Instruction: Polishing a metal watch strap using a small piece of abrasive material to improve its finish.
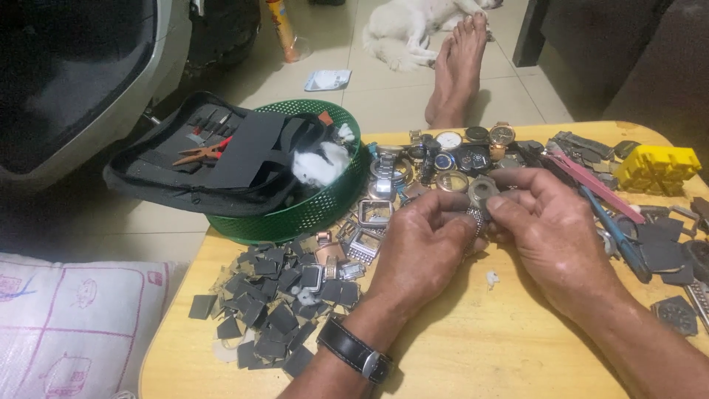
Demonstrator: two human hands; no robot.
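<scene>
1. Both hands meet over the middle of the yellow wooden table [473, 355], pinching one small wristwatch [481, 198]: a round grey case with a metal link band.
2. The left hand [417, 251] is closed on the band end, thumb and forefinger clamped on the links. The right hand [550, 229] is closed on it from the other side, fingertips at the case.
3. Looks like a light little thing, but stiff at the case and floppy at the band, so I'd say the case edge is the place to grip, not the glass.
4. The metal is probably slippery, and the crystal and pins are likely fragile.
5. Around it: a pile of loose watches [443, 159] far of the hands, dark square pieces [273, 310] near left, a green basket [310, 214] far left, a yellow block [657, 166] far right.
</scene>
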